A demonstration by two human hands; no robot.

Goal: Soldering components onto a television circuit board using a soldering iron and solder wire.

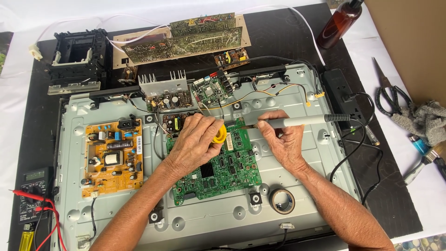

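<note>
My left hand (195, 142) rests on the green circuit board (227, 169) and holds a small yellow spool (219, 134) between its fingers. My right hand (281, 137) grips a grey soldering iron (297, 122) like a pen, its tip pointing left toward the board's top edge, close to the yellow spool. The iron's black cord (353, 148) trails off to the right. Both hands work over a large grey metal back panel (195, 218) lying flat on a black mat.
An orange-brown power board (114, 155) sits on the panel's left. A roll of tape (282, 201) lies lower right. A multimeter (35, 190) with red leads is at the left edge. Scissors (388, 93), a brown bottle (339, 23), a power strip (341, 93) and loose boards (186, 39) surround the panel.
</note>
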